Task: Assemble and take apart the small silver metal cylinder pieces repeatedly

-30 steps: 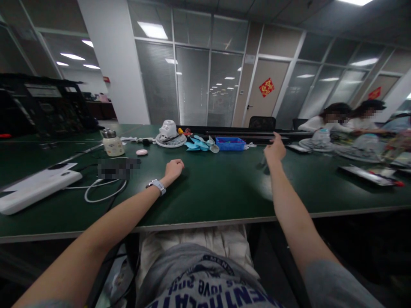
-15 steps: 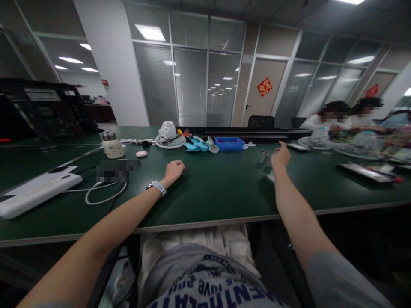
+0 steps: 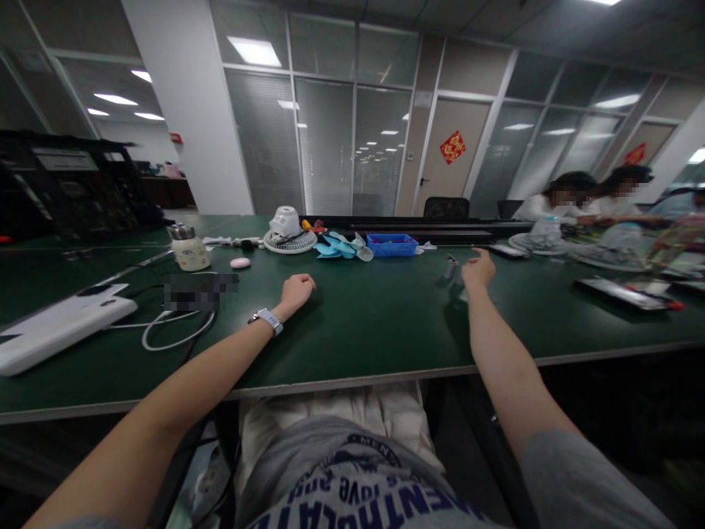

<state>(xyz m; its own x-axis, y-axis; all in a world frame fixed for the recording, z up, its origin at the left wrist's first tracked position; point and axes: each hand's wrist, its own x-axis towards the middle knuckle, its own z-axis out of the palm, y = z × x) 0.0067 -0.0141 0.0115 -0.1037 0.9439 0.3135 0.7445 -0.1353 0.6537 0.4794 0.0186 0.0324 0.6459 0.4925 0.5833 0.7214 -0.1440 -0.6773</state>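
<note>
My left hand (image 3: 298,291) rests on the green table with its fingers curled in; nothing shows in them. My right hand (image 3: 479,270) is stretched forward over the table on the right, its index finger extended and the other fingers partly hidden. Just left of it stands a small silver cylinder (image 3: 451,267), apart from the fingertips as far as I can see. Beyond my hands lie a white fan head with its round grille (image 3: 289,241), light-blue fan blades (image 3: 336,246) and a blue plastic basket (image 3: 391,245) with small items inside.
On the left are a cream bottle (image 3: 189,252), a pink oval object (image 3: 240,263), a white device (image 3: 66,330) and a looped white cable (image 3: 150,338). Black bars (image 3: 396,229) run along the back. People work at the far right beside a dark tray (image 3: 622,293).
The view has shifted very slightly. Both hands stay in about the same place and pose, and the things on the table have not moved.
</note>
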